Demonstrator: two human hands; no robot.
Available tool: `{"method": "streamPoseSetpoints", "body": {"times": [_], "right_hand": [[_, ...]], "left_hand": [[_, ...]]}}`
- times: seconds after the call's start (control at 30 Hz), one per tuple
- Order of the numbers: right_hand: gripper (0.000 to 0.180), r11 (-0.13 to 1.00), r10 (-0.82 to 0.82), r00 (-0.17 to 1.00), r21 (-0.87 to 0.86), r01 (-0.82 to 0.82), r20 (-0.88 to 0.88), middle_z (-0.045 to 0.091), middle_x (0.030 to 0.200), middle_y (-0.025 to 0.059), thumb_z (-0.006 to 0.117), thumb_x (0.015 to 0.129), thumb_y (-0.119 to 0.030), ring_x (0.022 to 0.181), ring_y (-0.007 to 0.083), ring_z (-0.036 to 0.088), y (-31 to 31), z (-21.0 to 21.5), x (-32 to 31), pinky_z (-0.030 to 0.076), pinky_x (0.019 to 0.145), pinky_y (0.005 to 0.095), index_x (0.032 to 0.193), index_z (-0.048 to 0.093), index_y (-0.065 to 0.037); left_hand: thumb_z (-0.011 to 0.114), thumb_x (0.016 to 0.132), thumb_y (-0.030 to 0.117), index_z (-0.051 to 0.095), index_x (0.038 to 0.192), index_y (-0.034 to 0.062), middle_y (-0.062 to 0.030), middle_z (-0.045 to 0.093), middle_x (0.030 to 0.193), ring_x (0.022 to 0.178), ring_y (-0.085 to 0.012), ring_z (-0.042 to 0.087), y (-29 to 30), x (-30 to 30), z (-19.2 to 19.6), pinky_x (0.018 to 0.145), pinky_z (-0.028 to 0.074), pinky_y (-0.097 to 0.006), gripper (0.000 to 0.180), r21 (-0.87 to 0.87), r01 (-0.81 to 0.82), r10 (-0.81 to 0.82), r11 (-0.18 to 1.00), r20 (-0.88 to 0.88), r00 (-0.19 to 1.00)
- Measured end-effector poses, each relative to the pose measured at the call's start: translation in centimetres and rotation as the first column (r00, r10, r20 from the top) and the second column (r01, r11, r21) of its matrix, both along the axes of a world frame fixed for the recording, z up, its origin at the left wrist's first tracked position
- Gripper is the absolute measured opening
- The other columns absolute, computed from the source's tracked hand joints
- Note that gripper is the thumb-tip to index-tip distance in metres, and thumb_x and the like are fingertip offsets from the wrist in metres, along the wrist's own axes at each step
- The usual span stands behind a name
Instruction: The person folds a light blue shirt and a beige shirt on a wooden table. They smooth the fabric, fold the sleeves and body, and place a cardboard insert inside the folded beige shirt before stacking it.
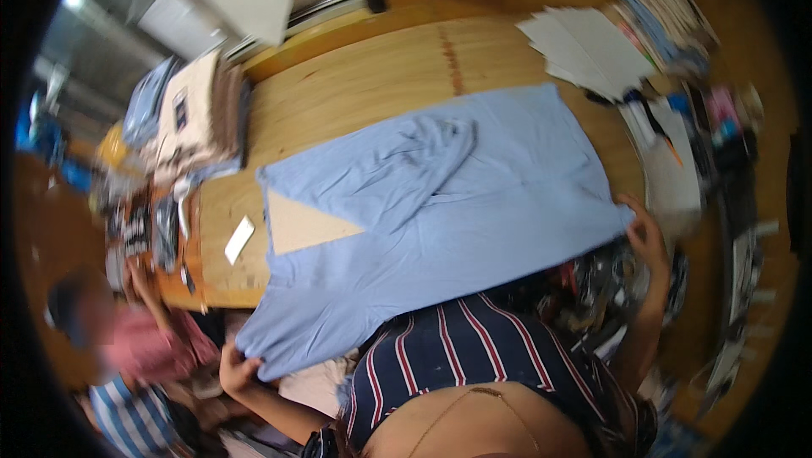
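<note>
A light blue shirt (499,204) is spread across the wooden table, its near edge hanging toward my body. One sleeve (436,141) lies folded in wrinkles over the middle of it. At the shirt's left end a flat beige triangular area (304,225) shows between the blue edges; I cannot tell if it is card or cloth. My left hand (239,369) pinches the near left end of the shirt, which looks like the other sleeve's end. Pinched in the fingers of my right hand (647,238) is the near right corner. The cloth is drawn out between both hands.
Folded garments (199,111) are stacked at the left of the table (355,77), near a small white card (239,240). White sheets (588,48), another folded stack (664,14) and pens lie at the right. A person in a pink top (161,344) is at the lower left.
</note>
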State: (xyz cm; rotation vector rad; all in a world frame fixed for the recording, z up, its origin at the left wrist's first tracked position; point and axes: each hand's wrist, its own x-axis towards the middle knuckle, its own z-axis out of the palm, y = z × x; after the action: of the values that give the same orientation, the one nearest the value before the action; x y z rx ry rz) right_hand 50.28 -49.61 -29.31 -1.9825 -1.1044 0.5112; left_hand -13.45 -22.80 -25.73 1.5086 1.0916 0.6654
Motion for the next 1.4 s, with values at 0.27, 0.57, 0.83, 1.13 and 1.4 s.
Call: {"method": "streamPoseSetpoints", "body": {"times": [0.27, 0.57, 0.83, 1.13, 1.4], "right_hand": [[0.023, 0.981, 0.048, 0.98, -0.176, -0.083, -0.192, 0.049, 0.08, 0.0033, 0.047, 0.071, 0.008, 0.08, 0.0128, 0.047, 0.0, -2.8, 1.0, 0.037, 0.073, 0.0242, 0.092, 0.049, -0.002], [0.026, 0.895, 0.091, 0.981, -0.446, -0.005, 0.173, 0.048, 0.098, 0.0162, 0.052, 0.063, 0.008, 0.092, 0.0312, 0.047, -1.5, -6.0, -1.6, 0.038, 0.079, 0.0342, 0.088, 0.054, 0.0], [0.012, 0.995, -0.021, 0.992, -0.099, 0.009, -0.122, 0.053, 0.103, 0.0148, 0.051, 0.064, 0.008, 0.104, 0.026, 0.047, -7.9, -4.2, 4.4, 0.031, 0.092, 0.0374, 0.066, 0.045, -0.001], [0.028, 0.743, -0.089, 0.791, 0.489, 0.457, -0.605, 0.05, 0.102, 0.0077, 0.057, 0.074, -0.004, 0.092, 0.0174, 0.047, 6.0, -6.9, 9.2, 0.039, 0.079, 0.029, 0.101, 0.051, -0.003], [0.031, 0.823, -0.348, 0.849, 0.304, 0.48, -0.397, 0.052, 0.076, 0.0001, 0.062, 0.068, 0.003, 0.071, 0.0066, 0.046, 17.6, -13.5, 13.3, 0.037, 0.063, 0.0181, 0.097, 0.054, -0.004]], "left_hand": [[0.073, 0.059, 0.01, 0.036, 0.115, -0.0033, -0.0057, 0.043, 0.104, 0.084, -0.0146, 0.046, 4.2, 0.8, 2.1, 0.071, 0.037, -0.025, 0.068, 0.294, -0.034, 0.087, 0.955, -0.17, 0.982], [0.073, 0.06, 0.014, 0.042, 0.097, -0.0002, -0.0016, 0.041, 0.089, 0.072, -0.0084, 0.04, 2.4, 3.8, 3.3, 0.064, 0.032, -0.02, 0.051, 0.194, -0.044, 0.059, 0.98, -0.072, 0.996], [0.075, 0.06, 0.014, 0.059, 0.07, 0.0047, -0.0138, 0.059, 0.071, 0.055, -0.0184, 0.054, 2.4, 3.5, 5.1, 0.048, 0.04, -0.028, 0.021, 0.514, 0.602, -0.755, 0.611, 0.146, 0.64], [0.065, 0.071, 0.01, 0.041, 0.116, 0.0038, -0.0155, 0.05, 0.105, 0.084, -0.0231, 0.055, 14.7, 5.7, -3.6, 0.072, 0.045, -0.033, 0.051, 0.426, 0.029, -0.214, 0.904, 0.395, 0.893], [0.059, 0.076, 0.008, 0.044, 0.098, 0.0115, -0.0002, 0.055, 0.081, 0.076, -0.0121, 0.052, 26.7, 16.7, -11.7, 0.067, 0.042, -0.026, 0.027, -0.159, 0.131, -0.042, 0.979, 0.468, 0.883]]}}
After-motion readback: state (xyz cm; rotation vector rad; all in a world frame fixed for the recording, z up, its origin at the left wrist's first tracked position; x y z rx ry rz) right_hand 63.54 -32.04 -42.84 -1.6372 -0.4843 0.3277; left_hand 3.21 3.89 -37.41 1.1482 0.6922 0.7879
